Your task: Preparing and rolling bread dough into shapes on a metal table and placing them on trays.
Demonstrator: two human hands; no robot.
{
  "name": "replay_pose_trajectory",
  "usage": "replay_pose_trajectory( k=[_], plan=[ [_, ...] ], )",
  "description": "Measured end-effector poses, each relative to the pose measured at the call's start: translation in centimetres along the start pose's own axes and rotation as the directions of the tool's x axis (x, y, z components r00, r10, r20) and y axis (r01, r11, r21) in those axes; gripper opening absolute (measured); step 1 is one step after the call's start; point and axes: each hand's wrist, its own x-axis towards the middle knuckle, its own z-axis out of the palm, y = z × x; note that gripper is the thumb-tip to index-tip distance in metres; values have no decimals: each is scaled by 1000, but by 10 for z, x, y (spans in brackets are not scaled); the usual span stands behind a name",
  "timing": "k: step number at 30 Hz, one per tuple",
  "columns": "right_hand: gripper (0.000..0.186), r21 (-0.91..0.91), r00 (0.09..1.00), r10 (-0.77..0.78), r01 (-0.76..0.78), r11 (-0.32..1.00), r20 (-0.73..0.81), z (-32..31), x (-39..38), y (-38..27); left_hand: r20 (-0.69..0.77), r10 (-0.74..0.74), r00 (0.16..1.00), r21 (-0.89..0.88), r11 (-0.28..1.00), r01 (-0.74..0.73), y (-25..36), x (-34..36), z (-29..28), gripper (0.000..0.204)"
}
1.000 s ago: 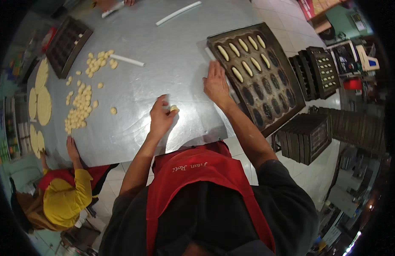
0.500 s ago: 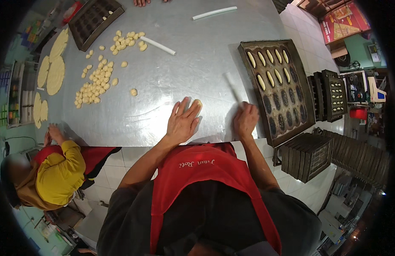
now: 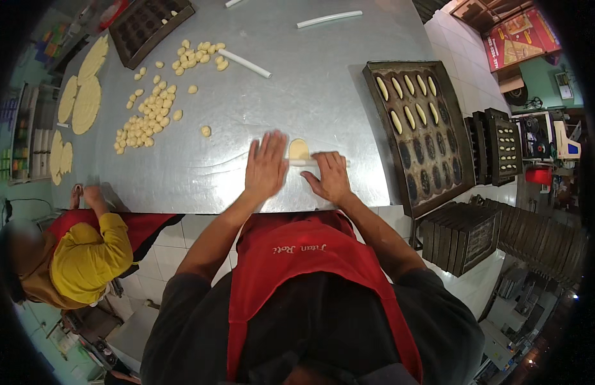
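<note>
We press both hands flat and unclenched on a thin white rolling pin [image 3: 305, 163] lying across the steel worktop [image 3: 310, 83]. Our left hand [image 3: 266, 164] covers its left end; our right hand [image 3: 329, 178] hides most of the rest. The small flattened dough piece [image 3: 298, 149] sits at twelve o'clock from the pin, its near edge lost beneath it. At two o'clock, a dark baking tray [image 3: 420, 138] holds dough ovals.

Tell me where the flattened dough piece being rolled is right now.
In the head view, the pale flattened dough piece lies on the steel table, under a thin white rolling pin between the left hand and right hand.
</note>
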Motion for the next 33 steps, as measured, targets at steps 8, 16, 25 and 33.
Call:
replay_pose_trajectory(
  k=[8,16,25,33],
  plan=[
    [38,-163,892,452,-446,880,-2,-4,39,14,30,160,987,-387,912,-136,22,-15,18,62],
    [45,-248,985,-111,141,958,131,5,-26,-25,-53,118,992,-207,970,-127,21,-43,7,64],
    [38,39,989,144,-145,989,34,60,79,-38,-258,-18,966,-430,898,-98,-29,-13,-36,31],
    [83,-326,948,138,-39,945,287,54,63,-69,-416,-279,865,-56,958,282,-291,28,-76,29]
  ],
)
